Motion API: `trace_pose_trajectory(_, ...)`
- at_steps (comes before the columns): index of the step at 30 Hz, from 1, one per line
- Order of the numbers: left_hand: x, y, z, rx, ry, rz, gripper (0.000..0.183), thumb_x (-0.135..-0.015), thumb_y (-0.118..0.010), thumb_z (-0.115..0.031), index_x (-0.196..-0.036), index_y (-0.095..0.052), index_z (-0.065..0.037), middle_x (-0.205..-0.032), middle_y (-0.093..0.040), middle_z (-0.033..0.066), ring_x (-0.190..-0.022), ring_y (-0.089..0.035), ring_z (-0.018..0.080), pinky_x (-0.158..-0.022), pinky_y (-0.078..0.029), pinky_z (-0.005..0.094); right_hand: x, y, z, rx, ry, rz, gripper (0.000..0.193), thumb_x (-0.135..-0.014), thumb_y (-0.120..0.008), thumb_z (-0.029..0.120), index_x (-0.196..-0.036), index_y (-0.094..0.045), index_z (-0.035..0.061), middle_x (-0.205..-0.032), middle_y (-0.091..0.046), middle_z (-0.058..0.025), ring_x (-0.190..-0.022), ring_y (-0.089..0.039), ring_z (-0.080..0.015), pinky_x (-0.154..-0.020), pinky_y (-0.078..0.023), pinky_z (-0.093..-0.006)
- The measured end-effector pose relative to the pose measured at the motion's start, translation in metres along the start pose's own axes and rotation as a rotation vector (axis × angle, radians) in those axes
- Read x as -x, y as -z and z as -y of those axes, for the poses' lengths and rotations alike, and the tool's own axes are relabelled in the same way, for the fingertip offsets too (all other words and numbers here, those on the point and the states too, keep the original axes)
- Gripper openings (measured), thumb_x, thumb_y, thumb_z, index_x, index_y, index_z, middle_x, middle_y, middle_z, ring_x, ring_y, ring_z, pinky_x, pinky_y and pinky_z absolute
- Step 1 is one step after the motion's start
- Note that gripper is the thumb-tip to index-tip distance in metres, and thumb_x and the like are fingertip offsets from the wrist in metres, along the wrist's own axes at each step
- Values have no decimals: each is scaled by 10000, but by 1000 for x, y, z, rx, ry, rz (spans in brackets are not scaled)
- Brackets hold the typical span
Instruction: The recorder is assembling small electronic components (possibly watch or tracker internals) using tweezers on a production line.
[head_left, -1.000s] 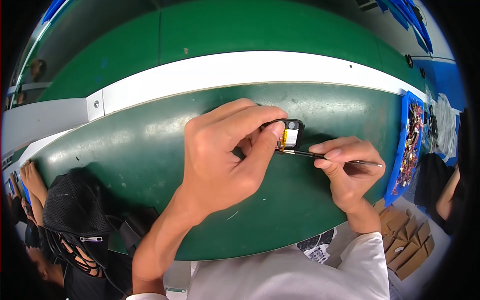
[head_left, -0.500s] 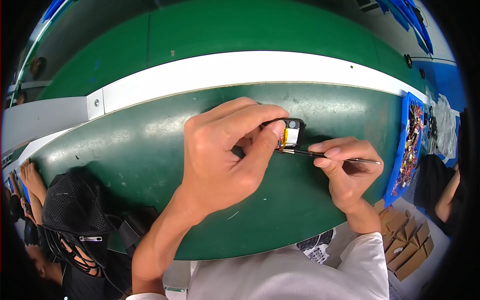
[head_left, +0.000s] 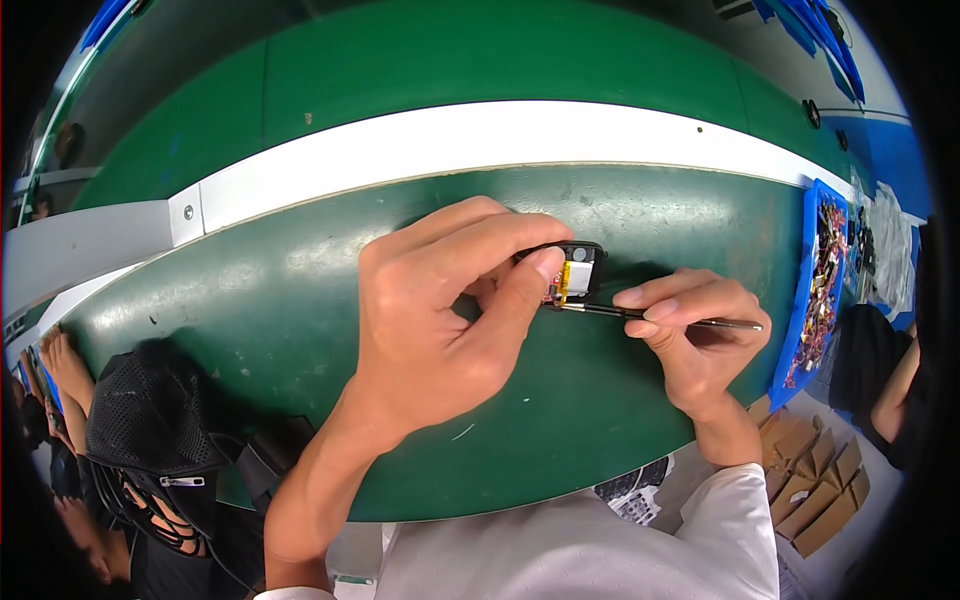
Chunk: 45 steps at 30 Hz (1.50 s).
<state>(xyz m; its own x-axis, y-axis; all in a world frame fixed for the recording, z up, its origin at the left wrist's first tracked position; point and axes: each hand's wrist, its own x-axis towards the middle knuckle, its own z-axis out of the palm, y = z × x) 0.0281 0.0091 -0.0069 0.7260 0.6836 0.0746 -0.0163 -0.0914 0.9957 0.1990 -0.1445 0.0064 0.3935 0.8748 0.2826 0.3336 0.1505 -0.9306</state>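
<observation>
My left hand pinches a small open black device case by its left side, between thumb and fingers. Inside the case show a silver block like a flat battery cell, a strip of yellow tape and a bit of red beside it; my thumb covers the rest. My right hand grips a thin black pen-like tool with a light metal tip, its back end sticking out past the fingers. That tip meets the near edge of the case, by the yellow strip. Whether it touches the parts inside is too small to tell.
Both hands are over a green tabletop with a white raised edge behind. A blue tray of small colourful parts stands at right, above cardboard boxes. A black mesh bag is at left, with other people beyond.
My left hand and the case have shifted slightly left and down. The tool's tip has moved a little left with them and stays at the case's near edge.
</observation>
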Motion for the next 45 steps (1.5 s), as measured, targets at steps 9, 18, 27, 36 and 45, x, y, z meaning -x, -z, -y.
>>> trace_pose_trajectory(9,0,0,1,-14,-25,7,169,-930,-653,87,-1059,-760,67,-829,-672,98,-568,-634,103,-444,-444,210,-5,0,5,118,48,20,117,-815,-828,-41,-834,-747,41,-808,-786,-146,-738,-788,-231,-598,-573,-280)
trace_pose_trajectory(18,0,1,-2,-17,-41,12,171,-917,-652,98,-1048,-759,72,-827,-672,105,-569,-635,105,-445,-445,211,-4,3,7,259,169,50,223,-701,-816,-92,-827,-763,85,-840,-806,-91,-608,-716,-123,-525,-450,-227)
trace_pose_trajectory(27,-1,2,-4,30,-33,19,170,-920,-649,93,-1049,-758,76,-833,-676,115,-572,-644,115,-445,-457,214,-2,2,4,224,188,49,285,-666,-800,-117,-867,-776,85,-896,-812,-88,-548,-648,-97,-517,-433,-218)
trace_pose_trajectory(36,0,4,-6,27,-89,29,155,-940,-669,66,-1070,-747,94,-892,-687,157,-592,-671,143,-460,-510,221,3,12,11,384,379,161,199,-767,-836,4,-932,-770,92,-1003,-815,-72,-476,-495,-55,-488,-321,-214)
trace_pose_trajectory(45,0,4,-8,17,-132,72,142,-958,-669,16,-1040,-747,103,-898,-686,184,-602,-696,189,-467,-543,236,7,12,15,507,546,169,140,-815,-807,35,-929,-754,97,-1070,-807,-66,-468,-376,-36,-522,-308,-207)
